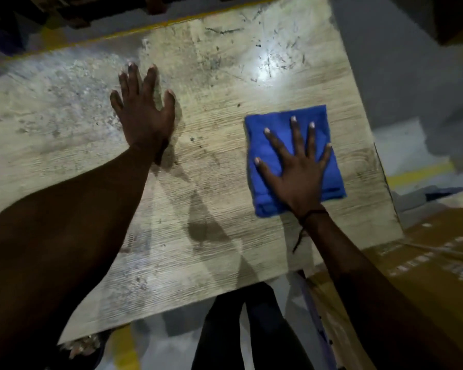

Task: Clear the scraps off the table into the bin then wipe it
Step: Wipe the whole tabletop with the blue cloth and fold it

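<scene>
A folded blue cloth (267,145) lies flat on the worn wooden table (211,169), toward its right side. My right hand (300,172) presses down on the cloth with fingers spread wide. My left hand (145,110) rests flat on the bare tabletop, left of centre, fingers apart and holding nothing. No scraps show on the table, only stains, scratches and a bright glare patch near the far right. No bin is in view.
A brown cardboard box (425,276) sits on the floor by the table's near right corner. Yellow floor lines (420,176) run on the grey floor at right. My legs (251,329) stand at the near edge. Dark pallets (51,12) lie beyond the far edge.
</scene>
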A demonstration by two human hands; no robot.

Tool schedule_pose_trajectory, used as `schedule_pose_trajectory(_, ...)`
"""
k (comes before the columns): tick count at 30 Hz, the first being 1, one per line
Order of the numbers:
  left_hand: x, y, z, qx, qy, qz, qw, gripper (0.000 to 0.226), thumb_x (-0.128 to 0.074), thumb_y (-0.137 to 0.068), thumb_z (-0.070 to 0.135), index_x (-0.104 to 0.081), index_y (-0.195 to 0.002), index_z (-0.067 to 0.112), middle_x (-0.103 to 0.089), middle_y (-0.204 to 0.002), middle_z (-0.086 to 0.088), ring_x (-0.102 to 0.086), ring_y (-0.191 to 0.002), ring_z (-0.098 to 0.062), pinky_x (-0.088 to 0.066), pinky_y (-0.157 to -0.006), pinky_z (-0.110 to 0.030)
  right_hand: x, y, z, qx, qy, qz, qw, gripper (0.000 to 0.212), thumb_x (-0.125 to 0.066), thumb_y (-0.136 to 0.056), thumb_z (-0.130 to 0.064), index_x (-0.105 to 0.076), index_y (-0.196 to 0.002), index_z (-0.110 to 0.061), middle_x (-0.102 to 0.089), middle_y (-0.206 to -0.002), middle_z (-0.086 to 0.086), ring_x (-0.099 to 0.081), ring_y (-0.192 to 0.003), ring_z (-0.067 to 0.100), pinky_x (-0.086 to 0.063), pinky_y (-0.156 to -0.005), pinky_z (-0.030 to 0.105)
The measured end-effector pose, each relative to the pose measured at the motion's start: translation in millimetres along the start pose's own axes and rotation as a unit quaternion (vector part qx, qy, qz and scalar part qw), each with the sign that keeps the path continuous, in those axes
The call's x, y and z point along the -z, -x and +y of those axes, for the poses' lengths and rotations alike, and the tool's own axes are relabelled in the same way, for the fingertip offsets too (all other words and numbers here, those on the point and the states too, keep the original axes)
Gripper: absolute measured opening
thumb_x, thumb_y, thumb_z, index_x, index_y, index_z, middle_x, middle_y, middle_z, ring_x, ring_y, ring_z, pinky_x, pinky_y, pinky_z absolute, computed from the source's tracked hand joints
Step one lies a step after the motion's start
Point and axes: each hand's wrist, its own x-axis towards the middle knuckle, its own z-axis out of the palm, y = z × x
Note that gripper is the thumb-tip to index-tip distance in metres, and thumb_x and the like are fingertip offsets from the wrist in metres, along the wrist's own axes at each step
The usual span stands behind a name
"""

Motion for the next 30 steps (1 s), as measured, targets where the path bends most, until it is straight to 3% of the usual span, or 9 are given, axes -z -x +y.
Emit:
schedule_pose_trajectory(4,-2.2,1.7,-2.9,-0.016,-0.007,0.006,1.0,0.065,-0.035,-0.104,0.058,-0.034,-0.163,0.031,-0.018,-0.175,-0.009,-0.013,-0.162,-0.034,-0.009,-0.128,-0.058,-14.3,-6.5,-35.6,0.028,-0.017,0.02,0.999,0.07,-0.034,-0.094,-0.083,-0.031,-0.158,-0.053,-0.013,-0.175,-0.002,-0.006,-0.161,0.032,-0.007,-0.122,0.069)
schedule_pose_trajectory(9,-8.7,27.2,-4.2,-0.018,-0.025,0.0,1.0,0.067,-0.028,-0.106,0.057,-0.03,-0.165,0.026,-0.019,-0.175,-0.012,-0.015,-0.161,-0.036,-0.012,-0.127,-0.058,-8.7,88.5,-23.0,0.112,-0.038,0.02,0.993,0.067,-0.045,-0.094,-0.078,-0.036,-0.156,-0.051,-0.018,-0.173,-0.005,-0.008,-0.162,0.029,-0.011,-0.122,0.066)
schedule_pose_trajectory(14,-17.3,111.8,8.0,-0.023,-0.038,-0.006,0.999,0.065,-0.023,-0.11,0.055,-0.02,-0.168,0.027,-0.013,-0.176,-0.011,-0.011,-0.162,-0.036,-0.012,-0.128,-0.06,7.7,149.5,70.9,0.004,0.019,-0.005,1.0,0.075,-0.042,-0.093,-0.081,-0.022,-0.16,-0.053,-0.008,-0.175,-0.008,-0.004,-0.162,0.027,-0.01,-0.123,0.066)
schedule_pose_trajectory(18,-29.9,180.9,36.7,-0.02,-0.047,-0.016,0.999,0.066,-0.022,-0.109,0.052,-0.015,-0.169,0.025,-0.006,-0.177,-0.013,-0.007,-0.163,-0.036,-0.007,-0.128,-0.061,17.7,117.2,118.9,-0.077,0.008,-0.017,0.997,0.074,-0.028,-0.093,-0.085,-0.018,-0.16,-0.055,-0.003,-0.175,-0.008,-0.002,-0.162,0.028,-0.015,-0.119,0.072)
schedule_pose_trajectory(21,-48.8,215.0,80.6,-0.091,-0.033,-0.038,0.995,0.066,-0.028,-0.108,0.048,-0.014,-0.169,0.026,-0.003,-0.177,-0.011,-0.003,-0.164,-0.033,-0.002,-0.129,-0.06,17.1,72.6,111.7,-0.101,-0.017,-0.013,0.995,0.074,-0.031,-0.093,-0.083,-0.014,-0.16,-0.057,0.001,-0.176,-0.006,0.001,-0.162,0.031,-0.012,-0.117,0.077)
schedule_pose_trajectory(23,-58.3,218.1,105.7,-0.122,-0.025,-0.041,0.991,0.066,-0.031,-0.107,0.047,-0.018,-0.169,0.027,-0.005,-0.177,-0.009,-0.005,-0.164,-0.032,-0.003,-0.129,-0.059,11.5,55.9,90.7,-0.089,-0.012,-0.01,0.996,0.074,-0.032,-0.094,-0.082,-0.015,-0.161,-0.054,0.0,-0.176,-0.003,0.002,-0.161,0.034,-0.008,-0.117,0.078)
schedule_pose_trajectory(26,-62.3,201.7,122.7,-0.127,-0.016,-0.05,0.991,0.066,-0.028,-0.107,0.052,-0.019,-0.168,0.031,-0.005,-0.177,-0.007,-0.004,-0.164,-0.031,-0.005,-0.128,-0.063,4.1,79.2,64.8,-0.001,0.007,-0.007,1.0,0.073,-0.036,-0.095,-0.08,-0.022,-0.16,-0.052,-0.003,-0.176,-0.005,0.003,-0.162,0.031,-0.004,-0.121,0.072)
schedule_pose_trajectory(30,-57.2,159.8,114.4,-0.136,-0.001,-0.054,0.989,0.065,-0.026,-0.107,0.059,-0.019,-0.168,0.035,-0.004,-0.178,-0.006,-0.002,-0.164,-0.031,-0.003,-0.128,-0.063,9.6,120.4,97.0,0.01,-0.01,-0.005,1.0,0.073,-0.041,-0.093,-0.082,-0.02,-0.158,-0.057,-0.002,-0.175,-0.012,0.002,-0.162,0.024,-0.006,-0.124,0.067)
